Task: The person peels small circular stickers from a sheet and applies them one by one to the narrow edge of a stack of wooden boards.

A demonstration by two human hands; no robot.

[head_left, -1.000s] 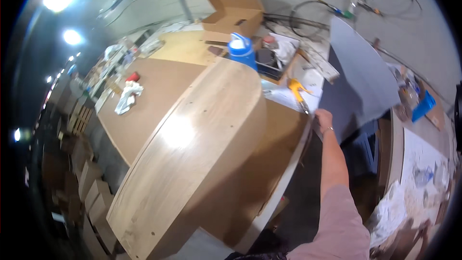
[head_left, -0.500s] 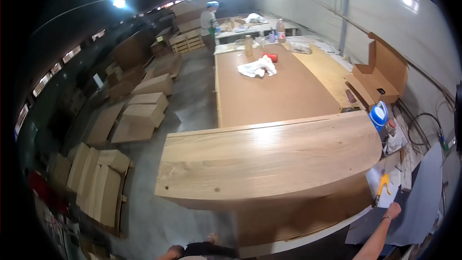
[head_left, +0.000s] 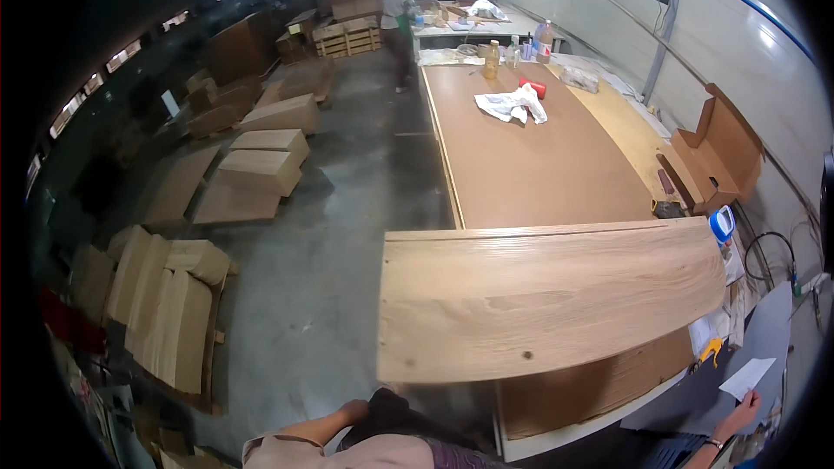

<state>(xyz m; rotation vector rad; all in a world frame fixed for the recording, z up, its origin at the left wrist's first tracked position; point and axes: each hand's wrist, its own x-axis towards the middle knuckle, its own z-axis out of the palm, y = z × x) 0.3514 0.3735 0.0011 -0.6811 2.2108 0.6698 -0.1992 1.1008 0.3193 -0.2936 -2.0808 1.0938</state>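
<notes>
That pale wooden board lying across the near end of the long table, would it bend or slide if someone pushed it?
The pale wooden board looks thick and flat, so it is probably stiff. It spans the long table's width, so it is likely heavy. Its glossy face hints it may slide rather than tip.

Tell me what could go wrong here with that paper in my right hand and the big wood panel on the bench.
The right hand holds a white sheet of paper at arm's length, far to the side, while the head faces away; it could catch on the clutter there. The light wood panel overhangs the brown table toward the aisle, so a bump might shift it. The left hand rests low near the body, away from the panel.
</notes>
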